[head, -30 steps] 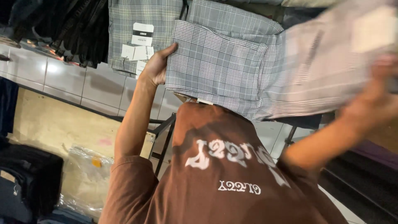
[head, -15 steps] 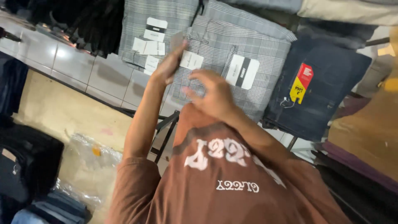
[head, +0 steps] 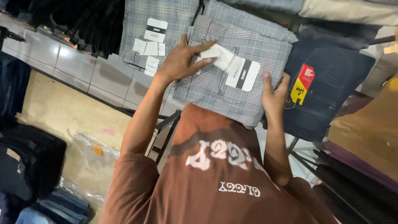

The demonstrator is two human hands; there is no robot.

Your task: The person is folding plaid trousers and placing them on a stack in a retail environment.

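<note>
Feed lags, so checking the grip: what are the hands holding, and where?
Folded grey plaid trousers: the left hand lies flat on top at the white tag, and the right hand grips the right edge.

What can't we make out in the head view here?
- Lower part of the folded grey checked trousers: hidden by the brown shirt.
- Left hand palm: faces down.
- Right hand fingertips: curl behind the trousers' edge.
- Dark jeans: lower edge behind the right hand's forearm.
</note>
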